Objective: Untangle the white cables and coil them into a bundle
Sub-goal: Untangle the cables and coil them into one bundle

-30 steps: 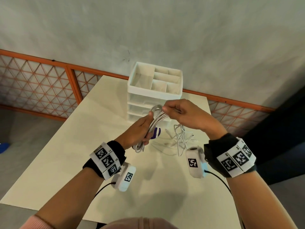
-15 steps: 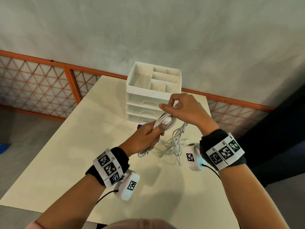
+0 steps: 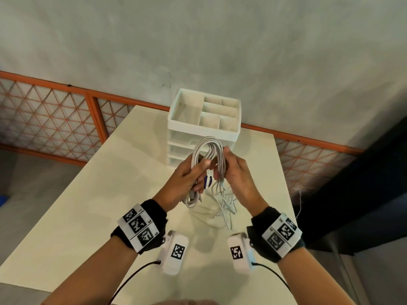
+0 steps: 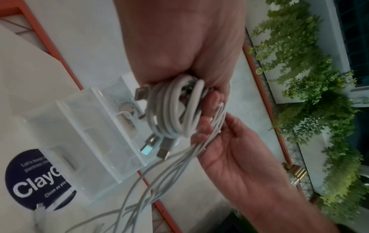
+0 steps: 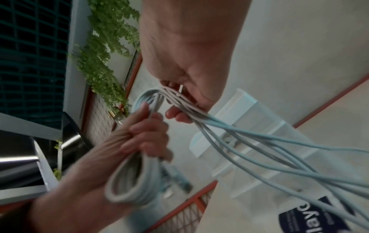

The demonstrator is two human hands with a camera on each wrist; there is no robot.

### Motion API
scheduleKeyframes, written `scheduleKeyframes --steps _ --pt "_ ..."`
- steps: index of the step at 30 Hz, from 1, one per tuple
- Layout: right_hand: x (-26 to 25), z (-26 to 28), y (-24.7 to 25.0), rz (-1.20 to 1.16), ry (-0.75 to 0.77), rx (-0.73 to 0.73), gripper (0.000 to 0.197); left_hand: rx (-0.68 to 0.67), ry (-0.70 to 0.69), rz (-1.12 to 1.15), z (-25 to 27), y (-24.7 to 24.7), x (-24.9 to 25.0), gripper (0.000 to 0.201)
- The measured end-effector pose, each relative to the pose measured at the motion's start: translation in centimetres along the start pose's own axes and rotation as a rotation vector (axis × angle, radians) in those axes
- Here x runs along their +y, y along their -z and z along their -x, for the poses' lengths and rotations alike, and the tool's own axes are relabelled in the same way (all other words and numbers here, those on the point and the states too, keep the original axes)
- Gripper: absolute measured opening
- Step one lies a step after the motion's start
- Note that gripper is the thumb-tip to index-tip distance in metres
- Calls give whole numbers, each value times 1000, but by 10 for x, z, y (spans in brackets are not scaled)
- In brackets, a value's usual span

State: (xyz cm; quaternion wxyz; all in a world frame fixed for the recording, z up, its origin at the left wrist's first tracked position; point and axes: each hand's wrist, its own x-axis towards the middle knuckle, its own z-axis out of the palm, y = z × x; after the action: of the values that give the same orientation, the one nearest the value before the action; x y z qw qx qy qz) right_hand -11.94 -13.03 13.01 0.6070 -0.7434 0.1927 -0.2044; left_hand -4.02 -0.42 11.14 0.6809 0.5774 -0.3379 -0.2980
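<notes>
Mostly coiled: white cables (image 3: pixel 207 150) looped above the table's (image 3: pixel 88 205) far middle, gripped by the curled left hand (image 3: pixel 187 175), loose tails pinched in the right hand (image 3: pixel 237 172), remaining strands to wind in.

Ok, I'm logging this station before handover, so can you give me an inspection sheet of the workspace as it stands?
Surface: cream table, bare near the front.
Job's things: white cable coil, partly wound; loose strands trail onto the table.
Clutter: white drawer organizer at the far edge; dark round sticker beside it.
Hands: left hand grips the coil; right hand pinches the strands feeding it.
Cables: black wrist-camera leads run off the near edge.
Surroundings: grey wall, orange lattice railing, green plants.
</notes>
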Motion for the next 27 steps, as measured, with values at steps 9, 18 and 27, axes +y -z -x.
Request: scheduleKeyframes --steps 9,18,27 --pt "-16 1 -8 -198 -127 -17 37 5 -113 -98 -8 -14 -11 24" --pt "-6 -10 -1 -190 -214 -220 54 27 -77 -43 -12 -17 -12 24" --pt "11 -2 -1 -35 -243 -391 70 3 57 97 -15 -7 -10 30"
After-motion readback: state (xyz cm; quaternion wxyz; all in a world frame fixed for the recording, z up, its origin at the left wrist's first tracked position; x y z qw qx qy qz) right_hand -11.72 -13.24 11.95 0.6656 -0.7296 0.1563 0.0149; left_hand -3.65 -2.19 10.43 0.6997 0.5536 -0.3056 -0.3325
